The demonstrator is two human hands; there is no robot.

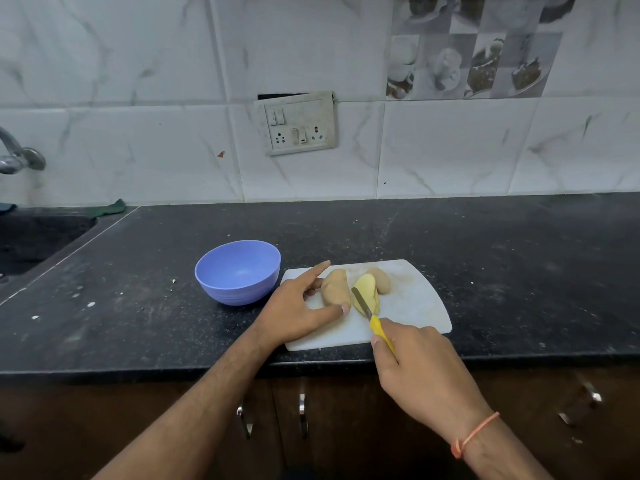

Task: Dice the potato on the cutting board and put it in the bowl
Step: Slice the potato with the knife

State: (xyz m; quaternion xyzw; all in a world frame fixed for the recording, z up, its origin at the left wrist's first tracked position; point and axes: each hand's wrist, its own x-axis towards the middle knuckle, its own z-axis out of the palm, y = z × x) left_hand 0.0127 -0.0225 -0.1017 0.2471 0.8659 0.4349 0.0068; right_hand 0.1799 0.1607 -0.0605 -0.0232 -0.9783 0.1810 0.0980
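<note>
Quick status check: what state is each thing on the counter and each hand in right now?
Potato: cut lengthwise into pieces, not yet diced, all on the cutting board.
Bowl: upright, empty, left of the board.
Knife: blade against the cut piece.
Left hand: steadying the left potato piece.
Right hand: gripping the yellow knife handle.

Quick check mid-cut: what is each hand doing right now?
Left hand: open, fingers straight, thumb and fingers steadying the potato half on the cutting board.
Right hand: closed round the yellow-handled knife, blade on the cut potato piece.
</note>
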